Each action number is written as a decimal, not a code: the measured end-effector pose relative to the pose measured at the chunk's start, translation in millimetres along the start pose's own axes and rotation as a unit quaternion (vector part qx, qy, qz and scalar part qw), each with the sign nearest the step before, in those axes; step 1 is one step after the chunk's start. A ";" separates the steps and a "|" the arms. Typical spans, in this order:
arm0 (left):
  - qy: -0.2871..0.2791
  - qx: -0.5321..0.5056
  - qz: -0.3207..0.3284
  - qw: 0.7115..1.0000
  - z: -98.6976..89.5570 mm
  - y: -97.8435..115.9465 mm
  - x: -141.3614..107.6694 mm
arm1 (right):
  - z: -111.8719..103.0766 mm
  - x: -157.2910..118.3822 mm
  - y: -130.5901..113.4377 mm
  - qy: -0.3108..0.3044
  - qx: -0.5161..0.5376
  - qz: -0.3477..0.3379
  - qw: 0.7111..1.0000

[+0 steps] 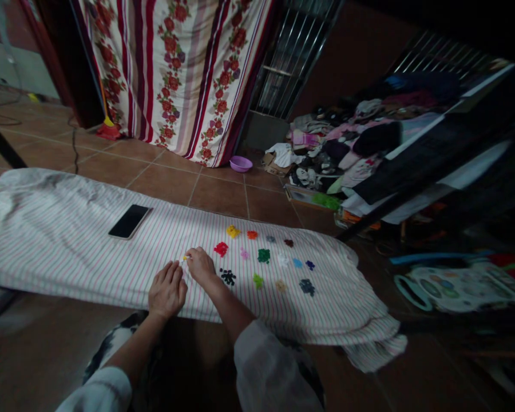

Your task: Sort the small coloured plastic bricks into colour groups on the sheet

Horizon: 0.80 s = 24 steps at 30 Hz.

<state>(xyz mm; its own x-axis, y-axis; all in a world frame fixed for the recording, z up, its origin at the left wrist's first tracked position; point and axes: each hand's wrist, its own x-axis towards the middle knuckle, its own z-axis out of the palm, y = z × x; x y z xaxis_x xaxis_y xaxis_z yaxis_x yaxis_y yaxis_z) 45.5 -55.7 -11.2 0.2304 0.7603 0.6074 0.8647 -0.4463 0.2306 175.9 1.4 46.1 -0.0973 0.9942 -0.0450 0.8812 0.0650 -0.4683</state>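
My right hand [201, 266] pinches a tiny yellow piece [185, 257] between thumb and fingertips, just above the striped cloth [90, 252]. Close on its left, my left hand [167, 290] rests on the cloth with its fingers together and curled. A small pale bit shows at its fingertips, too small to name. To the right of both hands lie small piles of tiny coloured pieces. Nearest are the black pieces [228, 277] and the red pieces [221, 248]. Yellow pieces [232, 231], dark green pieces [264, 255] and dark grey pieces [307, 286] lie farther off.
A phone [130, 221] lies on the cloth to the left. Beyond the cloth's far edge, a purple basin [241, 164] stands on the tiled floor near a floral curtain [171, 74]. Heaped clothes [335, 143] fill the back right. A dark pole [395, 200] slants at the right.
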 end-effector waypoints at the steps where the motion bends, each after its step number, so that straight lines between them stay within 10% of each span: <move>1: 0.001 0.004 0.002 1.000 0.2 -0.2 -0.2 | -0.5 -0.2 0.9 0.001 0.004 -0.004 1.000; 12: 0.006 0.011 0.012 1.000 -1.8 1.1 0.7 | -14.6 -17.2 21.7 0.083 0.088 -0.030 0.992; 24: 0.018 0.020 0.017 0.999 -0.6 0.9 -0.1 | -80.5 -58.0 150.6 0.309 0.161 0.036 0.937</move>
<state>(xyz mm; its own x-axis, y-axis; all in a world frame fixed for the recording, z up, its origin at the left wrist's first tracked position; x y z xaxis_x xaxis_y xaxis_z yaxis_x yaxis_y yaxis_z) 45.9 -56.4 -10.6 0.2449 0.7264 0.6421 0.8738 -0.4523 0.1784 351.5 -39.6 49.3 0.3301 0.8613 0.3861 0.6801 0.0667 -0.7301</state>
